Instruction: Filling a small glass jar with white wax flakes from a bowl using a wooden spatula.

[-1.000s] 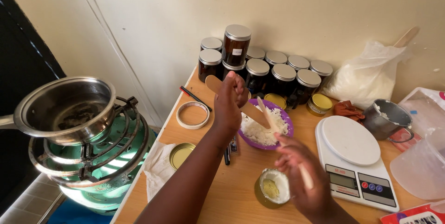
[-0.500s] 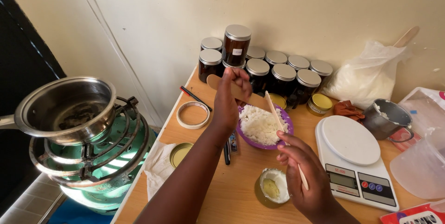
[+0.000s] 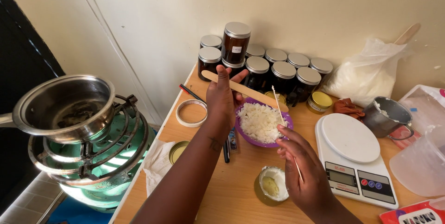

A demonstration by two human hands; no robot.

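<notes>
My left hand (image 3: 223, 98) holds a flat wooden stick (image 3: 252, 92) level above the far rim of a purple bowl (image 3: 244, 132) filled with white wax flakes (image 3: 259, 121). My right hand (image 3: 303, 174) pinches a thin white wick (image 3: 283, 121) that stands tilted over the bowl. Just below the right hand sits a small gold tin (image 3: 271, 187) with white and yellowish wax inside. Both hands are over the wooden table (image 3: 232, 182).
Several dark jars with silver lids (image 3: 273, 68) line the wall. A white kitchen scale (image 3: 354, 156) stands right, with a metal cup (image 3: 385, 116), a plastic bag of wax (image 3: 366, 73) and a clear jug (image 3: 419, 166). A steel pot (image 3: 65, 105) rests on a green gas burner (image 3: 92, 159) at left. A tape ring (image 3: 192, 112) lies near the table edge.
My left hand turned the wooden stick from tilted over the flakes to level above the bowl's far rim. My right hand rose from the tin with the wick.
</notes>
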